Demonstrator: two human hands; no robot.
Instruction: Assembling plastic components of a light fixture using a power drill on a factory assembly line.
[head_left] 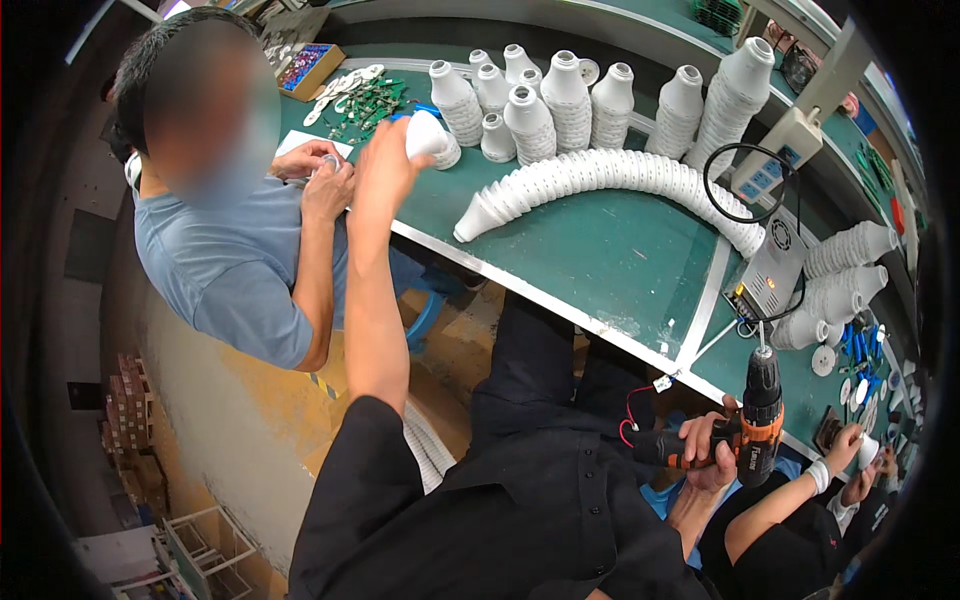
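My left hand (392, 150) reaches far out over the green workbench (600, 250) and grips a white plastic lamp housing (428, 137) at the end of a short stack. My right hand (712, 450) stays low near my lap, closed around the handle of an orange and black cordless screwdriver (758, 420) whose bit points up. A long curved row of nested white housings (610, 175) lies across the bench between my two hands.
Upright stacks of white housings (560, 100) stand at the back of the bench. A co-worker in a blue shirt (240, 250) sits at my left, hands at the bench edge. Another person's hand (850, 450) works at lower right. A grey power unit (770, 270) sits right.
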